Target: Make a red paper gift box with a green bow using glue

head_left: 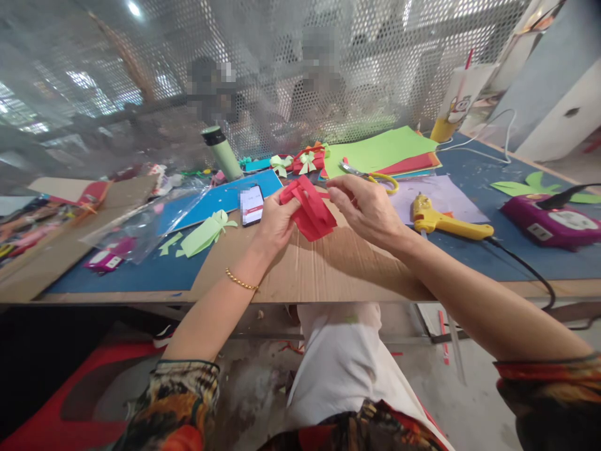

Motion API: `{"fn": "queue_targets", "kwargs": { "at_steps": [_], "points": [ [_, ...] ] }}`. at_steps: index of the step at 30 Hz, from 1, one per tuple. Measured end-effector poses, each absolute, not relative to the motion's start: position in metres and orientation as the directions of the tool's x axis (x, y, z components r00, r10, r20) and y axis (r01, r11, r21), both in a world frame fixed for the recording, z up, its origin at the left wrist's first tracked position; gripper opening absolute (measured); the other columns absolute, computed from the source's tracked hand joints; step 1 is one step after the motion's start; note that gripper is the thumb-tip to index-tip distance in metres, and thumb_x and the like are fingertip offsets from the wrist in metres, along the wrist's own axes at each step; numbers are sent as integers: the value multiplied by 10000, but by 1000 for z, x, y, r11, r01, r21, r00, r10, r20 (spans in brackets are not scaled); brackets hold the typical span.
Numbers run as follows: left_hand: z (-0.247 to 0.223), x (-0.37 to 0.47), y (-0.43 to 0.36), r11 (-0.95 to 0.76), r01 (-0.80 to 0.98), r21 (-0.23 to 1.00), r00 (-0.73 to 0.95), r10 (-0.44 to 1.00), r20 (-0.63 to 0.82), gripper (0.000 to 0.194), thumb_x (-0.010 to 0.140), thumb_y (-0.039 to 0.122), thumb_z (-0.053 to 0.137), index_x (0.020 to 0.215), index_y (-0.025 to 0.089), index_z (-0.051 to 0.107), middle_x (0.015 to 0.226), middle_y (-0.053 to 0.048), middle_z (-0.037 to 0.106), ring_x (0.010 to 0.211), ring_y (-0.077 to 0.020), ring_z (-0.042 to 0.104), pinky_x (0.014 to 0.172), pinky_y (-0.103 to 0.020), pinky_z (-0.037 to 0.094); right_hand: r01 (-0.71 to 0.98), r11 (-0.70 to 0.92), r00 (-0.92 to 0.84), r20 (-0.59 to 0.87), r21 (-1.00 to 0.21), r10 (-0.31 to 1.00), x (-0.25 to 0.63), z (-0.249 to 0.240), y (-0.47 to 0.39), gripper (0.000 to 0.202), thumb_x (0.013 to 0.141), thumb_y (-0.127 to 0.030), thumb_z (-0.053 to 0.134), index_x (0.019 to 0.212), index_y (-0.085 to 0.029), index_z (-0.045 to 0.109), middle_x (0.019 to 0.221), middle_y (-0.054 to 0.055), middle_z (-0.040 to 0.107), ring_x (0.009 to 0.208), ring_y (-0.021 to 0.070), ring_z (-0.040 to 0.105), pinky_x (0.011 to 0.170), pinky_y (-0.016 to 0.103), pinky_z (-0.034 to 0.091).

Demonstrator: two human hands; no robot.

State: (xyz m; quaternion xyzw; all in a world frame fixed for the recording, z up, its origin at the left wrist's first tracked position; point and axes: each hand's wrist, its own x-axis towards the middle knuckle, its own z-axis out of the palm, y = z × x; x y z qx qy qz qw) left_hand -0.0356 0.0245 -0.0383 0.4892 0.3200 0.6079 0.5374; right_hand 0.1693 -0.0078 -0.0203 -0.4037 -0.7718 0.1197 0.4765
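A folded piece of red craft paper (313,210) with loose strips is in my left hand (277,219), the thumb pressed on its face. My right hand (361,203) is beside it, with fingertips pinched at the end of a narrow red strip at the paper's right edge. Both hands are over a brown cardboard sheet (300,275). Scissors (370,175) with yellow handles lie just beyond my right hand. A yellow glue gun (451,224) lies to its right. On the left lies a light green paper piece (204,233) with a bow shape.
A phone (252,205), a green bottle (222,153) and red pieces with green bows (307,161) stand or lie farther back. Stacked green sheets (380,150) are behind the scissors. A purple power socket box (554,219) with a black cord and a drink cup (462,100) are right.
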Motion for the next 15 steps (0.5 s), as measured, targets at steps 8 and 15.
{"fn": "queue_targets", "kwargs": {
  "at_steps": [8,15],
  "points": [
    [-39,-43,30,-202,-385,900,4,975,221,366,675,290,1051,918,214,788,909,-4,832,860,-197,772,899,-353,627,318,549,-418,405,-773,813,171,-23,1,350,1067,-416,509,890,-182,701,835,56,717,777,180,634,751,328,509],
    [-46,-47,40,-244,-407,880,-122,970,212,247,725,231,987,875,234,790,879,4,819,808,-174,749,863,-341,638,512,544,-263,481,-665,836,163,-27,-8,248,983,-430,717,1028,-194,658,941,80,782,777,193,697,721,323,483]
  ]
}}
